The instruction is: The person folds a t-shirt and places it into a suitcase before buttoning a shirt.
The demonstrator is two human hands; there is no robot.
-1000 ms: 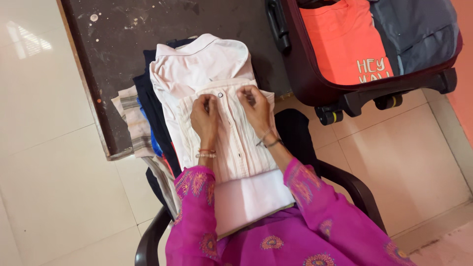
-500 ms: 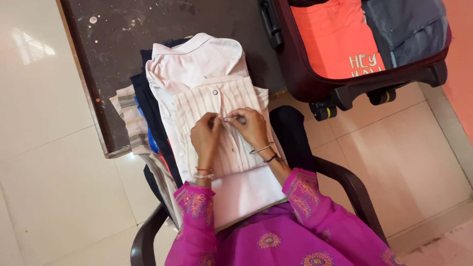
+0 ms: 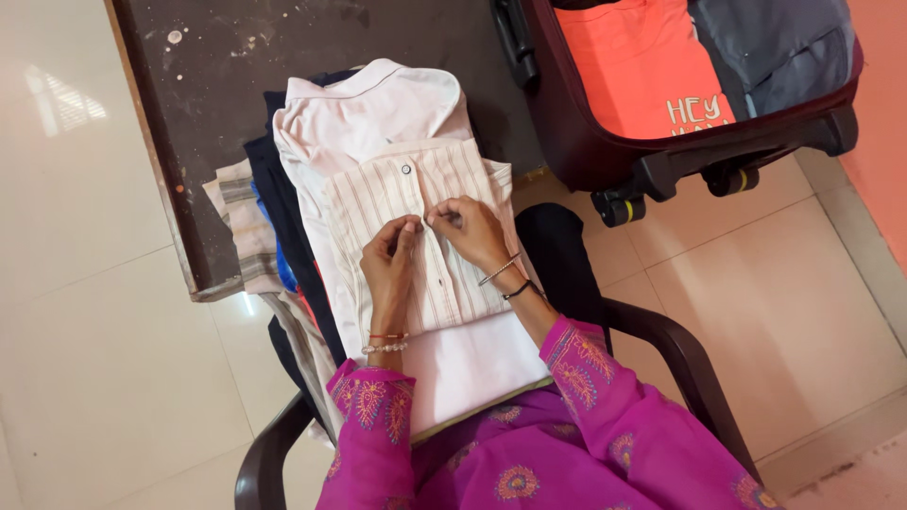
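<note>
A pale striped shirt lies folded on top of a stack of clothes across my lap and the table edge. My left hand and my right hand meet at the shirt's button placket, fingertips pinched on the cloth around a button there. One fastened dark button shows above my hands, another below them. A plain pink shirt lies under the striped one.
A dark scuffed table carries the far half of the stack. An open maroon suitcase with an orange shirt and grey clothes stands at the upper right on the tiled floor. I sit in a black armchair.
Both hands have moved down the placket from the top button to the one below it, and the top button now shows fastened. The view has shifted slightly.
</note>
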